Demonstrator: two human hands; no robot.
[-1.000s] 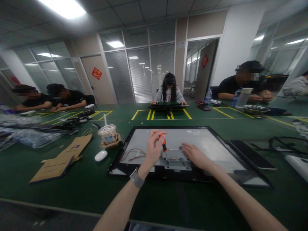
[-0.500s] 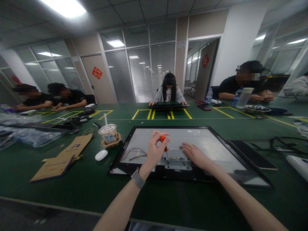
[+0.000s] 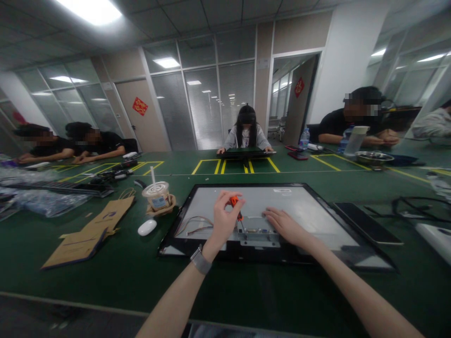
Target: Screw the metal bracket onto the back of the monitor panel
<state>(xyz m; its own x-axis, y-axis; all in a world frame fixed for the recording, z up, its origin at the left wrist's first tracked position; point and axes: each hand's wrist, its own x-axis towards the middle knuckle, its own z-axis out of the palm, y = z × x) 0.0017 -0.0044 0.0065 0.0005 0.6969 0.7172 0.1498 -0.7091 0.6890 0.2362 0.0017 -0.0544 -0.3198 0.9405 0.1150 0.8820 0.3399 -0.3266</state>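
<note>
My left hand (image 3: 226, 213) is closed round the orange handle of a small screwdriver (image 3: 235, 201). The thin shaft points down to the left end of a metal port bracket (image 3: 260, 238); whether the tip sits in a screw cannot be made out. This bracket belongs to a large flat monitor panel (image 3: 306, 204) with a black frame, lying on the table. My right hand (image 3: 282, 222) rests flat on the panel's pale back, just right of the bracket, with its fingers stretched out. Thin wires (image 3: 193, 226) lie on the panel to the left.
Left of the panel stand a drink cup (image 3: 157, 196) in a carton holder, a white oval case (image 3: 147, 227) and a flattened paper bag (image 3: 89, 232). A black slab (image 3: 366, 222) lies at the right. Across the green table (image 3: 116, 281), a person (image 3: 246, 131) holds another dark panel.
The screwdriver handle has tilted a little to the left in my left hand. My right hand stays put on the panel, and the whole view has shifted slightly.
</note>
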